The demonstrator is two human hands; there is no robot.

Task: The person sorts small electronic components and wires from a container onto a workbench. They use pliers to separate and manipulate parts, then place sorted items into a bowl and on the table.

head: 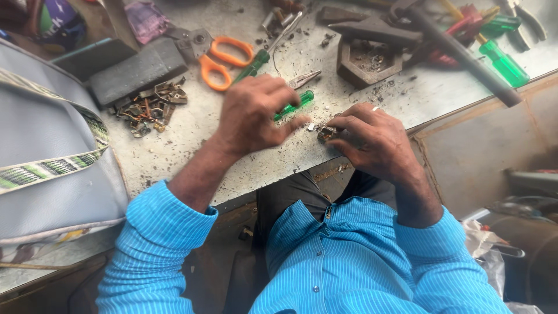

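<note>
My left hand [256, 116] rests palm down on the grey workbench [192, 145], fingers curled over a green-handled screwdriver [296, 103] whose handle pokes out beside the thumb. My right hand [372, 139] presses on a small brownish metal part [325, 134] near the bench's front edge, fingertips pinching it. The two hands sit close together, with metal filings scattered between them. Whether the left hand truly grips the screwdriver is unclear.
Orange-handled scissors [224, 61] lie behind my left hand. A heap of small metal parts [148, 107] and a dark block [136, 70] sit at left. A hexagonal metal block [367, 64], more green screwdrivers [503, 61] and a dark rod [465, 55] lie at right. A grey bag [46, 151] covers the bench's left.
</note>
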